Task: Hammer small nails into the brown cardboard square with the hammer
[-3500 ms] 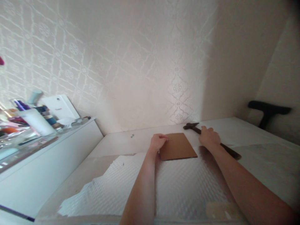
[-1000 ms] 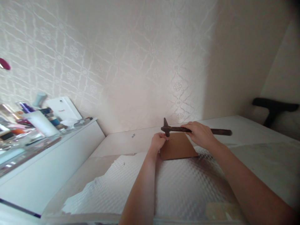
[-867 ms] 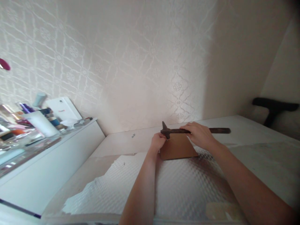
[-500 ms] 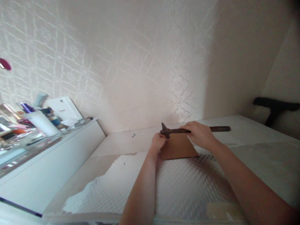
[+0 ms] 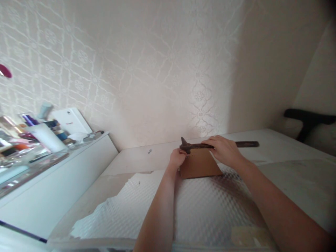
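The right hand [image 5: 223, 151] is gripping a dark hammer [image 5: 210, 145] partway along its handle, fingers wrapped over the top. The hammer is lying nearly level above the far edge of a brown board [image 5: 199, 164], its head pointing left and hovering just over the fingertips of the left hand [image 5: 177, 158]; the end of the handle is sticking out to the right past the knuckles. The left hand is resting at the board's far left corner with its fingers pinched together right under the hammer head; what they are pinching is too small to make out. The board is lying flat on a sheet of white bubble wrap [image 5: 162, 210] spread over the table [image 5: 288, 168], close to the wall. A small metal piece [image 5: 149, 151] is sitting on the bare table, well to the left of the hands.
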### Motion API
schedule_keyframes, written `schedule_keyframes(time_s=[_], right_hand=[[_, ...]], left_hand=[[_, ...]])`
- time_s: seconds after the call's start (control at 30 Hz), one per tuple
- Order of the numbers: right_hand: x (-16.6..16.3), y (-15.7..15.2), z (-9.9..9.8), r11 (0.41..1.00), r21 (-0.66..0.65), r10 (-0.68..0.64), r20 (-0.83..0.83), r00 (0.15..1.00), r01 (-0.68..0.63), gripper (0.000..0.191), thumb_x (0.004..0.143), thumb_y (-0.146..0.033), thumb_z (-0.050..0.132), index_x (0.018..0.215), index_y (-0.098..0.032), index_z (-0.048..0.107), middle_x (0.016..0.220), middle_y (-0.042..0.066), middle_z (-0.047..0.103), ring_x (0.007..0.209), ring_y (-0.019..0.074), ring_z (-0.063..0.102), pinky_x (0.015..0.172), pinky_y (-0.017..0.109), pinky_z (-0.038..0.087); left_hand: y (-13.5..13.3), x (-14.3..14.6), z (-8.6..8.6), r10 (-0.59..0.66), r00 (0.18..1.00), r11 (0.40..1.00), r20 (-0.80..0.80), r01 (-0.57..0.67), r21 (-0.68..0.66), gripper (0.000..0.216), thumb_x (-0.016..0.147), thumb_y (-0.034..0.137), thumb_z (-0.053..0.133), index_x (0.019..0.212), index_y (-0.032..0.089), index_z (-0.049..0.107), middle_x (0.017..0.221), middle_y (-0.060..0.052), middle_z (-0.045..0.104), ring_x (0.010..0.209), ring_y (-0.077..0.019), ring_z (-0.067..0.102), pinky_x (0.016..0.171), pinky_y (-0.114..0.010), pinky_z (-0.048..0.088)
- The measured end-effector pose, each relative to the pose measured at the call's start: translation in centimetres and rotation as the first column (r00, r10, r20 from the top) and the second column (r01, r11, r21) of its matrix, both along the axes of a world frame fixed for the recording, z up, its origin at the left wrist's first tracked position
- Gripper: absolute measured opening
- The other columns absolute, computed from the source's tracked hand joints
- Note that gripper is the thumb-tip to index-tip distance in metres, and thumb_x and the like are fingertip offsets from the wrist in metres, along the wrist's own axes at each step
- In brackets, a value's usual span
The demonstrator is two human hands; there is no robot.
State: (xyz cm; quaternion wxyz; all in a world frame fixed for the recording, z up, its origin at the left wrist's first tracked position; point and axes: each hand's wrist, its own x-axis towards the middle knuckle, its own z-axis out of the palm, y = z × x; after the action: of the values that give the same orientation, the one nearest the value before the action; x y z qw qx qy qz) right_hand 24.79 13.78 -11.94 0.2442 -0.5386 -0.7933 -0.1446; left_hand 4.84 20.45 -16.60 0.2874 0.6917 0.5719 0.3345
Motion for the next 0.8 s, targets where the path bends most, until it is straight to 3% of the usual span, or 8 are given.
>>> schedule_keyframes(time_s=[0.6, 0.8], right_hand=[[0.09, 0.03, -0.1, 1.0, -0.005, 0.006, -0.002, 1.0, -0.006, 0.038, 0.075, -0.005, 0.049, 0.103, -0.025, 0.065, 0.098, 0.002, 0.065, 0.091, 0.0197, 0.055, 0.068, 0.027, 0.042], [0.22, -0.11, 0.13, 0.997, 0.064, -0.051, -0.031, 0.998, 0.053, 0.036, 0.077, -0.006, 0.049, 0.104, -0.024, 0.065, 0.099, 0.003, 0.065, 0.09, 0.0206, 0.055, 0.066, 0.028, 0.042]], left_hand=[[-0.05, -0.01, 0.14, 0.0, 1.0, 1.0, -0.002, 0.0, -0.013, 0.019, 0.071, 0.008, 0.053, 0.081, 0.012, 0.069, 0.08, -0.007, 0.068, 0.08, -0.019, 0.061, 0.069, -0.024, 0.044], [-0.23, -0.04, 0.21, -0.003, 1.0, 0.999, 0.015, 0.004, -0.034, 0.019, 0.071, 0.015, 0.062, 0.089, 0.014, 0.068, 0.08, -0.006, 0.068, 0.078, -0.0168, 0.062, 0.07, -0.023, 0.045]])
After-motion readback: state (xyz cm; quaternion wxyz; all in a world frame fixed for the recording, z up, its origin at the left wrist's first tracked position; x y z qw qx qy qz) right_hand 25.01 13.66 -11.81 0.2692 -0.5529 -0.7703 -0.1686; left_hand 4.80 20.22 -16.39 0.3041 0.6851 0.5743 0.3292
